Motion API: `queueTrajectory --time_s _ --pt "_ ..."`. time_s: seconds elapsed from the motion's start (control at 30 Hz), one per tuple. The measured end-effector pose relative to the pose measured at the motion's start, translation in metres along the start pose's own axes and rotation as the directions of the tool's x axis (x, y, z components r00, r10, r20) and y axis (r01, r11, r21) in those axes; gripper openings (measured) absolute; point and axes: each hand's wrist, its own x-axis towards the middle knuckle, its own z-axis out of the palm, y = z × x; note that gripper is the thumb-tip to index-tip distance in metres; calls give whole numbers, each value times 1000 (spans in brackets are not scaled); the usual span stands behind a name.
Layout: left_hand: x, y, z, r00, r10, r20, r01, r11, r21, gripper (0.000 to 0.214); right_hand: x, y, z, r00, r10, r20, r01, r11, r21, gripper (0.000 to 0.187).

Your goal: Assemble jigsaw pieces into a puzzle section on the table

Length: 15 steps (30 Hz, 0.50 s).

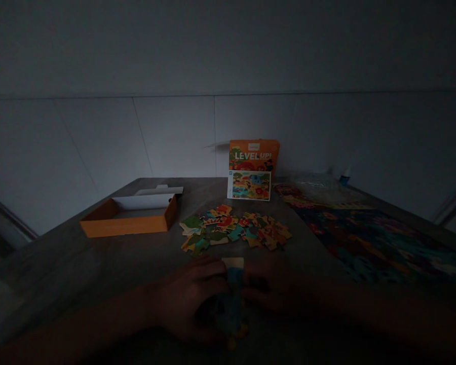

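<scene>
A blue strip of jigsaw puzzle pieces [234, 276] with a pale far end lies on the table close in front of me. My left hand [190, 296] is curled round its left side, fingers bent and closed on it. From the other side my right hand [271, 284] presses its bent fingers to the strip's right edge. Deep shadow hides the fingertips and much of the near end. Just beyond my hands is a loose heap of colourful puzzle pieces [218, 236], several overlapping.
An open orange box tray [125, 226] stands left of the heap. Behind it, an orange "LEVEL UP!" box [253, 154] stands upright, a picture card [250, 186] leaning on its front. A large colourful sheet [357, 233] covers the right side, with clear plastic [315, 182] behind.
</scene>
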Motion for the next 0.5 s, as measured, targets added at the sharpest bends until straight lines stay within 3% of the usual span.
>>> queueTrajectory --time_s 0.13,0.4,0.5 --pt "0 -1 3 999 27 -35 -27 999 20 48 -23 -4 4 991 -83 -108 70 990 -125 16" --pt "0 1 0 1000 27 -5 -26 999 34 46 -19 -13 -8 994 -108 -32 101 980 -174 20" --pt "-1 0 0 999 41 -14 -40 998 44 47 -17 -8 -7 982 -56 -181 17 978 -208 20"
